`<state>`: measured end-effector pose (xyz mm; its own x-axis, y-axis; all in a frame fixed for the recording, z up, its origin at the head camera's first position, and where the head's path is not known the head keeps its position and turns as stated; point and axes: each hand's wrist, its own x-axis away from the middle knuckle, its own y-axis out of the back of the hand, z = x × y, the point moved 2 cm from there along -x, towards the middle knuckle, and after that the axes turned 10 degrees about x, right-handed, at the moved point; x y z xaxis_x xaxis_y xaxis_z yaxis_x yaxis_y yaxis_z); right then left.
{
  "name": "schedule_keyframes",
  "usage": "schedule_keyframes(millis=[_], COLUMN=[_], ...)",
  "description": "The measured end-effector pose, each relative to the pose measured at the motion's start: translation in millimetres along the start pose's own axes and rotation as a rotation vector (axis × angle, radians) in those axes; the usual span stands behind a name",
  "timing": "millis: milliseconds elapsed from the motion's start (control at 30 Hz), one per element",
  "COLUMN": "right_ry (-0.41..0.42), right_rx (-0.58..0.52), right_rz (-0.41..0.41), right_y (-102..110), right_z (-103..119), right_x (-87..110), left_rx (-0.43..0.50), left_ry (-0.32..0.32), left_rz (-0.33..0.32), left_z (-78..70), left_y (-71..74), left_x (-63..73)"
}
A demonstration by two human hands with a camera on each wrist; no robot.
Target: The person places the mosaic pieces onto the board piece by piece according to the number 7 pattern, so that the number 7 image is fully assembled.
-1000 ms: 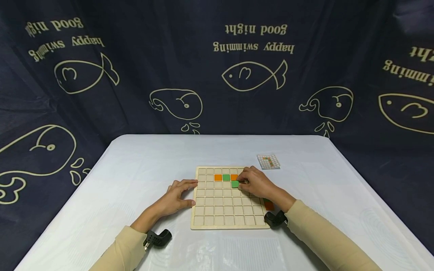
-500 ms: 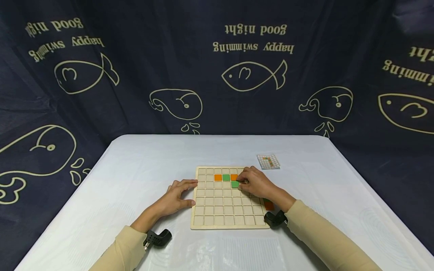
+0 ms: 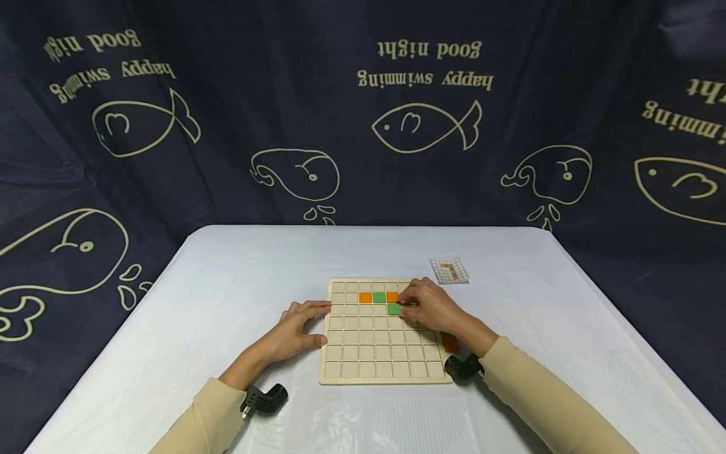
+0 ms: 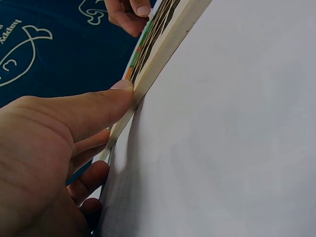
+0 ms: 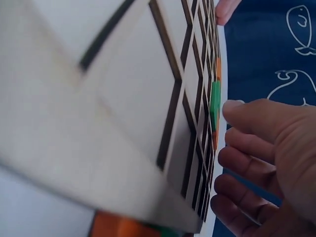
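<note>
Laterally, the left hand [image 3: 292, 331] was set with its fingers extended and ungripped, the tips of thumb and fingers against the left edge of the grid board [image 3: 374, 353]. The right hand [image 3: 433, 306] was positioned over the board's opposite side, its fingers released and loosely bent. Just beside the right thumb, a lower green tile [image 3: 394, 309] was seated; contact could not be determined. By the right index fingertip lay an orange tile [image 3: 391, 297]. A patterned card [image 3: 450, 271] lay beyond the right fingers.
</note>
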<state>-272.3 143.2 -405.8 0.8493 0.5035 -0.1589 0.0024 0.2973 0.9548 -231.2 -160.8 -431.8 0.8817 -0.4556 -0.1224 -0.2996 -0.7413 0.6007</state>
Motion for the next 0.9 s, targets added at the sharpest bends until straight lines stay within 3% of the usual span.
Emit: schedule_keyframes(millis=[900], right_ry=[-0.039], right_rx=[0.011], right_rz=[-0.06], right_y=[16.0], right_z=[-9.2], right_x=[21.8], left_rx=[0.007], left_ry=[0.0], left_rz=[-0.003], left_z=[0.9], left_y=[0.2], left_x=[0.0])
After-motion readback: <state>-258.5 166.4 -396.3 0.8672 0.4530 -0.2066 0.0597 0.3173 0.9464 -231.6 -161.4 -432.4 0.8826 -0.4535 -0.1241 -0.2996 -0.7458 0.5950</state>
